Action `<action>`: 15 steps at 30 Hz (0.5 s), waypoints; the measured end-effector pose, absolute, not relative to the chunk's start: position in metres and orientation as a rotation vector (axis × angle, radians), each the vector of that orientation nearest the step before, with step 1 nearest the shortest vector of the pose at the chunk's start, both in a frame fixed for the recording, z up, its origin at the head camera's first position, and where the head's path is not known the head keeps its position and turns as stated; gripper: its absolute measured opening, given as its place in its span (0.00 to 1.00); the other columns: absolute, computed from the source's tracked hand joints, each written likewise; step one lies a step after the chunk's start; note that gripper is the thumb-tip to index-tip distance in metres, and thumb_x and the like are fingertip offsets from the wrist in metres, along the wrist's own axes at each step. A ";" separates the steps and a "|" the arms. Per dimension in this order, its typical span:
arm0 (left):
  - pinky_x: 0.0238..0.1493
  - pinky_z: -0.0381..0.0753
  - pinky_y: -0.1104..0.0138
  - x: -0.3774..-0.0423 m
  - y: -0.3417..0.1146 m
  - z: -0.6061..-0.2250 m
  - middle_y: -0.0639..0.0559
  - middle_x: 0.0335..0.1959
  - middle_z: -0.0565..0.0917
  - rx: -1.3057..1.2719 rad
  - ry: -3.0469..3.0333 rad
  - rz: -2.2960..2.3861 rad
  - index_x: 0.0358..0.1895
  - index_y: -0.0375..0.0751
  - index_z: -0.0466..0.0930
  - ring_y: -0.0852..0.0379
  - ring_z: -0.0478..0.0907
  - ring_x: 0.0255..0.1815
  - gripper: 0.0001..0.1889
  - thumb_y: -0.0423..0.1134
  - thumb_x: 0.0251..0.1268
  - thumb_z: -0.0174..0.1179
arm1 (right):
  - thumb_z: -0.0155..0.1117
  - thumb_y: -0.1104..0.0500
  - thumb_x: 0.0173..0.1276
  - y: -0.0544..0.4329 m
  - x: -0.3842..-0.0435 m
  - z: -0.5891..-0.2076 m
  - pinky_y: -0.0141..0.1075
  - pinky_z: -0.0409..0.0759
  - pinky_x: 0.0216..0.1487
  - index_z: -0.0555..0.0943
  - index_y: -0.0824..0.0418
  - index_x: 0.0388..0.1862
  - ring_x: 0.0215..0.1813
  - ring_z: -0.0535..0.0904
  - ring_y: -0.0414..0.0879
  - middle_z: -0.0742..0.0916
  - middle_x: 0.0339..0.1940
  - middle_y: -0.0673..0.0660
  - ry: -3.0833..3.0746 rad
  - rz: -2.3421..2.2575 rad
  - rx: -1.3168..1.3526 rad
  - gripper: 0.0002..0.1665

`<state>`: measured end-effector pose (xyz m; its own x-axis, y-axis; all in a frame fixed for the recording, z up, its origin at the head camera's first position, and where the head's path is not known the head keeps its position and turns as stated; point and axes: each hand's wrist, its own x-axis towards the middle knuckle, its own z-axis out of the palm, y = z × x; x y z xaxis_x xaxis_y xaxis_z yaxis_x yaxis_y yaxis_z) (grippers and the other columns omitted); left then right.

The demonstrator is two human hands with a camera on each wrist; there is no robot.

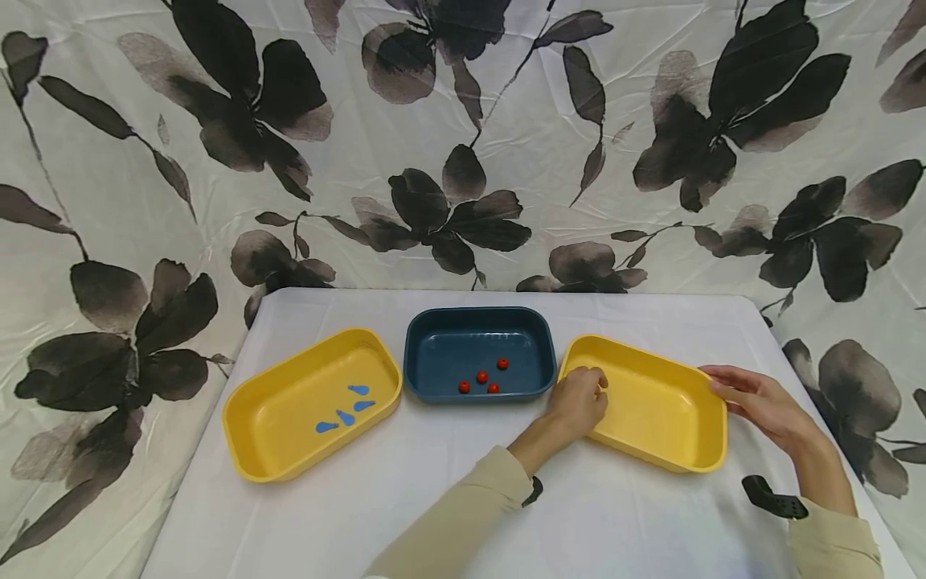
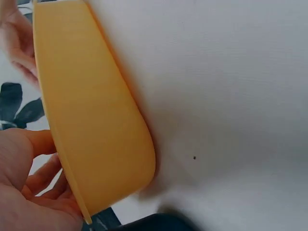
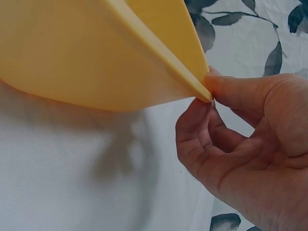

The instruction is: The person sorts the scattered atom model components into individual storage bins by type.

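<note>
1. The dark blue tray (image 1: 448,346) sits in the middle of the white table (image 1: 304,531). Four small red balls (image 1: 481,376) lie in it, toward its near side.
2. The held yellow tray (image 1: 651,402) is just to the right of the dark blue tray, turned so its far end comes closer to the person.
3. The left hand (image 1: 579,402) is at the end of the held yellow tray next to the dark blue tray. Its thumb and fingers are bent around the rim and grip it. I cannot tell if this hand touches the dark blue tray.
4. The right hand (image 1: 763,402) is at the other end, well away from the dark blue tray. Its thumb and fingers pinch the rim, with the thumb on one side and fingers on the other.
5. The other yellow tray (image 1: 282,418) is just left of the dark blue tray, slanted. Four blue drop shapes (image 1: 346,418) lie in it.
6. The left tan sleeve (image 1: 463,511) crosses the table in front of the dark blue tray. The left hand hides a bit of the held yellow tray's rim.
7. A flowery cloth (image 1: 347,185) hangs behind the dark blue tray.
</note>
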<state>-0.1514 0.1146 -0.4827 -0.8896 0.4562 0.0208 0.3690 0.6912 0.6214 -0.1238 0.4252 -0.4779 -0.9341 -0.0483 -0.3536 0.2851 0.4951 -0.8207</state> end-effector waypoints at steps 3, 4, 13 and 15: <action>0.36 0.74 0.78 -0.151 0.109 -0.483 0.55 0.35 0.82 0.695 2.738 1.091 0.44 0.40 0.85 0.64 0.76 0.34 0.04 0.32 0.69 0.64 | 0.60 0.42 0.77 0.426 -0.124 -0.479 0.26 0.81 0.53 0.65 0.69 0.76 0.51 0.80 0.29 0.80 0.53 0.31 2.415 -1.417 0.201 0.42; 0.36 0.74 0.79 -0.151 0.107 -0.482 0.55 0.34 0.82 0.696 2.723 1.132 0.44 0.40 0.85 0.65 0.76 0.34 0.04 0.32 0.69 0.64 | 0.60 0.42 0.77 0.426 -0.124 -0.479 0.26 0.81 0.53 0.66 0.69 0.76 0.51 0.80 0.29 0.80 0.53 0.31 2.415 -1.419 0.202 0.42; 0.33 0.75 0.80 -0.147 0.087 -0.481 0.52 0.30 0.82 0.654 2.547 1.518 0.41 0.35 0.86 0.66 0.74 0.28 0.03 0.29 0.67 0.65 | 0.61 0.41 0.77 0.425 -0.124 -0.480 0.27 0.81 0.54 0.65 0.68 0.77 0.51 0.79 0.29 0.80 0.56 0.34 2.415 -1.419 0.211 0.42; 0.33 0.75 0.80 -0.146 0.083 -0.481 0.53 0.30 0.82 0.639 2.515 1.565 0.41 0.35 0.86 0.67 0.73 0.27 0.03 0.29 0.67 0.65 | 0.61 0.41 0.77 0.426 -0.124 -0.481 0.27 0.81 0.54 0.65 0.68 0.77 0.51 0.80 0.29 0.80 0.56 0.34 2.418 -1.417 0.214 0.42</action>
<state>-0.1463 0.0832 -0.4808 -0.9053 0.4060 0.1251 0.2916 0.3796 0.8780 -0.1243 0.4259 -0.4808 -0.9343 -0.0364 -0.3547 0.2917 0.4943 -0.8189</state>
